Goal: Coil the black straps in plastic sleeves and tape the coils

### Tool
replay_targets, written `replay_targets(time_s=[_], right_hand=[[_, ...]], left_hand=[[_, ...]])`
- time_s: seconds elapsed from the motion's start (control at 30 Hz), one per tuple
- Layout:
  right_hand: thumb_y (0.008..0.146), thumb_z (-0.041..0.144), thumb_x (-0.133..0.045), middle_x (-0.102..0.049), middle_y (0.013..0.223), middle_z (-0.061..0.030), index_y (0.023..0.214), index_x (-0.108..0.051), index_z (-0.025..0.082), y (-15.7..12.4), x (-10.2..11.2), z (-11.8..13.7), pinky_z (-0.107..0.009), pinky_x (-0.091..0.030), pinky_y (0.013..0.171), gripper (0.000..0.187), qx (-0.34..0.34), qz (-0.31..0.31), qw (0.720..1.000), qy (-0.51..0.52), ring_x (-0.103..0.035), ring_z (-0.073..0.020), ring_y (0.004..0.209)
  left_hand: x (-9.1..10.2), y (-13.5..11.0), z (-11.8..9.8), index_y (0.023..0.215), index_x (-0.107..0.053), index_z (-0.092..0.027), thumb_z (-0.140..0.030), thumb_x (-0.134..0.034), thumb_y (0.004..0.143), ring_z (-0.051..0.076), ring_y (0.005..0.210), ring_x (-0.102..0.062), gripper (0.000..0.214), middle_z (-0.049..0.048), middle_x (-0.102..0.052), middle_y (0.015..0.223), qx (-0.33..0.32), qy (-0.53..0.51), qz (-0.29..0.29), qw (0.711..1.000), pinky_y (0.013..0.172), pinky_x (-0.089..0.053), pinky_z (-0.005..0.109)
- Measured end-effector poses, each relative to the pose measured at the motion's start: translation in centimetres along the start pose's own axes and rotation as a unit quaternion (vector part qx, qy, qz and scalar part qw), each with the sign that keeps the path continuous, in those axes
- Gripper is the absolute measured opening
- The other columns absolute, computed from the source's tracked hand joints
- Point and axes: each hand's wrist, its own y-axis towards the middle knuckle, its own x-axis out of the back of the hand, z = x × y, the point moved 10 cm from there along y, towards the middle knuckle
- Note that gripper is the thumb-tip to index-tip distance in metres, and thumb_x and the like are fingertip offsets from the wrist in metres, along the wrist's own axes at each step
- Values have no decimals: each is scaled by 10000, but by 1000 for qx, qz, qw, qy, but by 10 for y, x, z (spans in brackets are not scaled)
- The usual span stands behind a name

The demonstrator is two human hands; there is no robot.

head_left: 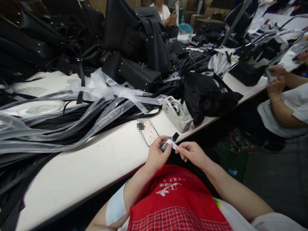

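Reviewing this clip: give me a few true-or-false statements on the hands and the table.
1. The left hand holds a short black strap in a closed grip. True.
2. The right hand lies flat on the white table. False: it is raised at the table's edge, pinching a pale tape strip on the strap.
3. The tape dispenser stands left of the phone. False: it stands to the phone's right.
4. Black bags are piled along the far side of the table. True.
5. A co-worker's hands are at the right, close together. True.
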Motion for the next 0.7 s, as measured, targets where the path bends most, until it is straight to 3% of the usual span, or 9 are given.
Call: replay_targets(time_s=[0.13,0.3,0.4,0.57,0.7], right_hand=[[764,574,-663,-535,459,33,709,-683,137,5,-5,-3,-188,-367,395,441,-12,14,1000,16,-451,-73,391],[757,543,-707,-619,585,11,823,-699,132,6,-25,-8,-218,-451,503,417,-20,104,989,105,-543,-92,491],[760,542,-714,-642,635,-2,817,-698,132,10,-29,-7,-235,-472,564,414,-4,102,985,139,-577,-102,549],[717,613,-719,-630,581,-15,732,-701,125,20,-36,-3,-225,-465,529,489,35,36,984,170,-565,-103,512],[699,646,-711,-575,499,-12,676,-703,111,30,-46,-8,-194,-407,422,536,28,11,984,176,-513,-92,427]], left_hand=[[3,-2,-2,1040,-625,-169,-294,-621,834,167,833,-658,241,57,-711,910,0,-6,-11,1000,789,-503,281],[6,-3,9,964,-647,-130,-391,-678,792,159,717,-630,313,48,-696,781,58,-61,-57,995,694,-498,269],[10,-5,6,932,-669,-135,-424,-679,791,167,681,-616,321,36,-667,710,65,-76,-88,991,658,-499,276],[19,-13,-34,897,-715,-195,-361,-567,885,222,929,-623,222,89,-668,953,-102,33,-111,988,856,-495,346],[21,-18,-28,949,-715,-224,-384,-522,910,237,965,-624,254,94,-654,1025,-136,45,-131,981,884,-500,369]])
